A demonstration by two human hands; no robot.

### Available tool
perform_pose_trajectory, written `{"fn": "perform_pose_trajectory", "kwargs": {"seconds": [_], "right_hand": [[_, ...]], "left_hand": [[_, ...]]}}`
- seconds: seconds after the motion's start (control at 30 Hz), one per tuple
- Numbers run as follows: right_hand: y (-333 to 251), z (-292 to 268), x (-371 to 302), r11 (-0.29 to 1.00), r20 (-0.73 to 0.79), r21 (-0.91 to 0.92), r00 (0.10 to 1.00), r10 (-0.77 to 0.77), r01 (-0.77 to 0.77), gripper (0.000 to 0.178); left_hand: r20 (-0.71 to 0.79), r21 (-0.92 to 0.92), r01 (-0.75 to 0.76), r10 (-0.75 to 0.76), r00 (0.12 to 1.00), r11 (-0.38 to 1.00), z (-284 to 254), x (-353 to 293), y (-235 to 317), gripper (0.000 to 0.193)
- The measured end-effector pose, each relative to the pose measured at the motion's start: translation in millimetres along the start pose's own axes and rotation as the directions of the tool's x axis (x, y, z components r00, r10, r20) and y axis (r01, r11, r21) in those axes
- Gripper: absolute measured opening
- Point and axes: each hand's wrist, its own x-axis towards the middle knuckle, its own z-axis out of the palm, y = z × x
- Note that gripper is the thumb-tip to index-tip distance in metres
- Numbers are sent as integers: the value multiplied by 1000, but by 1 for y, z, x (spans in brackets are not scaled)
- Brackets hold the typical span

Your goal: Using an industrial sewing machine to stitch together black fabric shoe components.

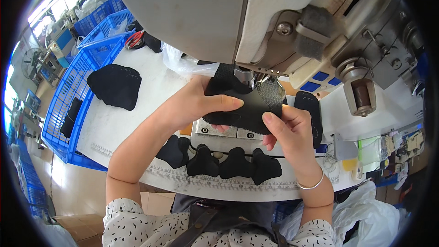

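Both my hands hold a black fabric piece (249,107) just in front of the needle area (246,77) of a sewing machine (183,13). My left hand (196,103) grips its left side, thumb on top and fingers underneath. At the piece's right edge, my right hand (292,128) pinches it between thumb and fingers. A grey mesh-like patch (270,95) shows at the upper right of the piece. Whether the fabric touches the presser foot, I cannot tell. Beneath the hands is the machine's metal plate (231,131).
Several small black fabric pieces (236,163) line the table's front edge, by a printed ruler. Other black pieces (114,86) lie left, and one black piece (309,112) right. A blue crate (68,110) stands left. Clear plastic (183,61) lies behind my left hand.
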Motion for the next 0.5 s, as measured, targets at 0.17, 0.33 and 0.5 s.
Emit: {"fn": "perform_pose_trajectory", "kwargs": {"seconds": [0.17,0.33,0.5], "right_hand": [[0,-2,1,1000,7,9,1000,0,0,21],[-5,-2,-1,998,0,-57,1000,24,-24,14],[-9,-7,3,58,309,-816,520,-796,575,20]], "left_hand": [[-18,-3,28,-28,999,1000,8,-8,6,32],[-67,-31,-26,23,997,999,9,-8,-4,30],[-34,-59,-44,42,999,997,7,-6,-2,30]]}}
